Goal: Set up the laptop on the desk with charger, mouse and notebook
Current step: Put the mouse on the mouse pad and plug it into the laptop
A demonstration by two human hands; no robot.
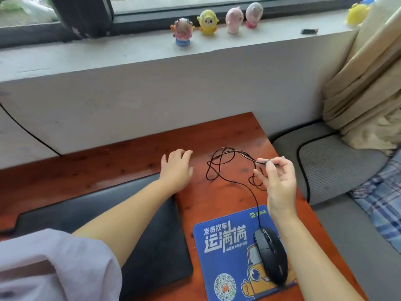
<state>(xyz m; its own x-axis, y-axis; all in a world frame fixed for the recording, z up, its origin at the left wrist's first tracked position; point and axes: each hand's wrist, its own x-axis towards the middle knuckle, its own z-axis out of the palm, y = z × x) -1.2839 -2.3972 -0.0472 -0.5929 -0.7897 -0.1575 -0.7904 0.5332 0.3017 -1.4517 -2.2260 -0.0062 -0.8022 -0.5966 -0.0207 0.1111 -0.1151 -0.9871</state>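
Note:
A closed black laptop (134,216) lies flat on the red-brown wooden desk (234,131). My left forearm crosses it, and my left hand (176,168) hovers palm down past the laptop's far right corner, fingers apart and holding nothing. A black wired mouse (271,255) sits on a blue printed mouse pad (225,253) at the front right. Its thin black cable (219,164) loops loosely over the desk. My right hand (280,183) pinches the cable's plug end (274,159) between thumb and forefinger, above the desk's right edge.
A white windowsill (108,59) runs behind the desk with several small toy figures (208,22) on it. A grey cushioned seat (334,166), beige curtain (368,83) and checked cloth (384,198) lie to the right. A black cable (23,127) hangs at the left wall.

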